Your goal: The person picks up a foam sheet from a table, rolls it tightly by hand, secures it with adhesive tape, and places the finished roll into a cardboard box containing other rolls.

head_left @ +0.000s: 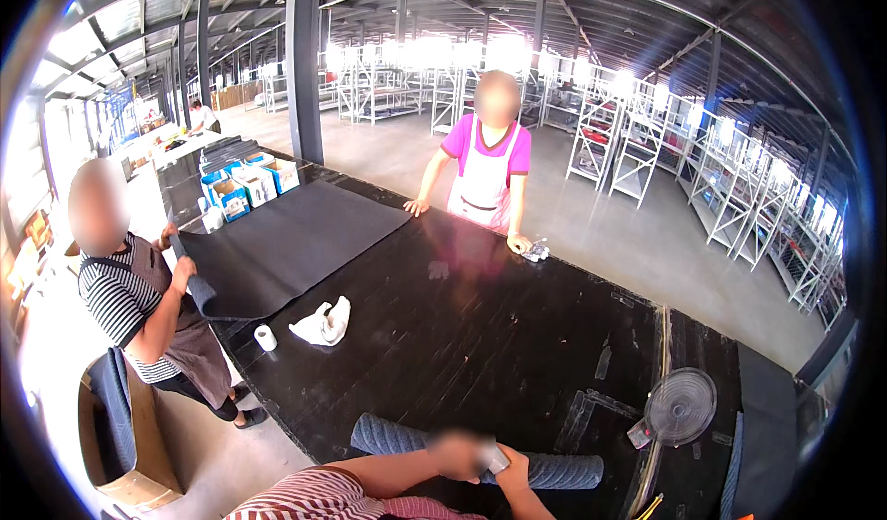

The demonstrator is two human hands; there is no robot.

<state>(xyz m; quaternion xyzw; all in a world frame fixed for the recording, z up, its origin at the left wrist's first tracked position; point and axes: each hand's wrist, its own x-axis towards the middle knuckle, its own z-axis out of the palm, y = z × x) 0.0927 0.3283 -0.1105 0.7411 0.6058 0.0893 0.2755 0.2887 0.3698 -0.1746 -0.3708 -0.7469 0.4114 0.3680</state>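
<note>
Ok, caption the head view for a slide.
Both hands, left and right, grip a rolled grey mat on a long black table.

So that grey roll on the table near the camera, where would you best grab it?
Probably at its free right end, from above. The roll lies flat along the table edge and its middle is covered by the person's hands, left and right; the round ends stick out clear for fingers to wrap around.

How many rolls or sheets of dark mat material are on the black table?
2: one dark grey ribbed mat roll at the near edge under the person's hands, one dark sheet spread at the far left, its end rolled by a co-worker. More may be hidden.
</note>
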